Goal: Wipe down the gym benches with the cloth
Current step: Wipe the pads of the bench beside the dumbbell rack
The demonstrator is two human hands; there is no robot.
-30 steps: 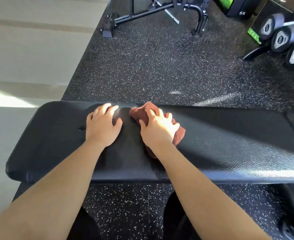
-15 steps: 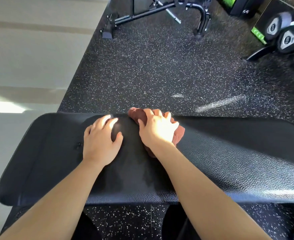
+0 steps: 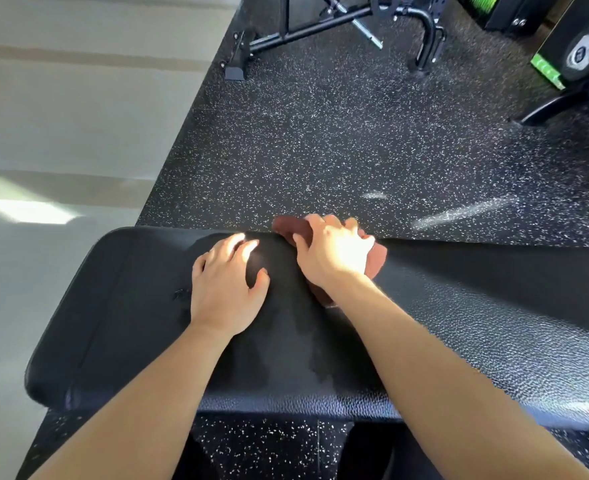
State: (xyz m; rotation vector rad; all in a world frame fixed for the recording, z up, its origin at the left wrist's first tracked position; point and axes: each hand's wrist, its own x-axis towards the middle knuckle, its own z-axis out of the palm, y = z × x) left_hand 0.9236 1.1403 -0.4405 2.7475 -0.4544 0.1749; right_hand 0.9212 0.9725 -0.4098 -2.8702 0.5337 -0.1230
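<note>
Bench [image 3: 459, 323]: black textured pad, long axis running left to right across the view. Its rounded end lies at the left and the pad runs off the right edge. There is a small dark mark on the pad near the left end.

Cloth [image 3: 377, 259]: reddish-brown, bunched, lying on the pad's far edge about midway along the visible stretch. Only patches show around the hand covering it: one past the fingertips at the far edge, one at the right side, one near the wrist. Its longer run goes across the pad, far edge toward near edge.

Right hand [image 3: 334, 254]: palm down on the cloth, fingers curled over the far end of the cloth and gripping it, thumb set against its left side. The forearm reaches in from lower right. Strong sunlight falls on the knuckles.

Left hand [image 3: 223, 289]: flat on bare pad just beside the cloth, palm down. The fingers are straight, slightly spread and pointing away from the person, with the thumb out to the right. It holds nothing.

Beyond the bench is a black speckled rubber floor [image 3: 320, 150], with a pale smooth floor [image 3: 61, 116] to its left. A black steel equipment frame [image 3: 320, 26] stands at the top, well apart from the bench. Dumbbells [image 3: 584, 53] sit at the upper right beside a green label [image 3: 545, 69].
</note>
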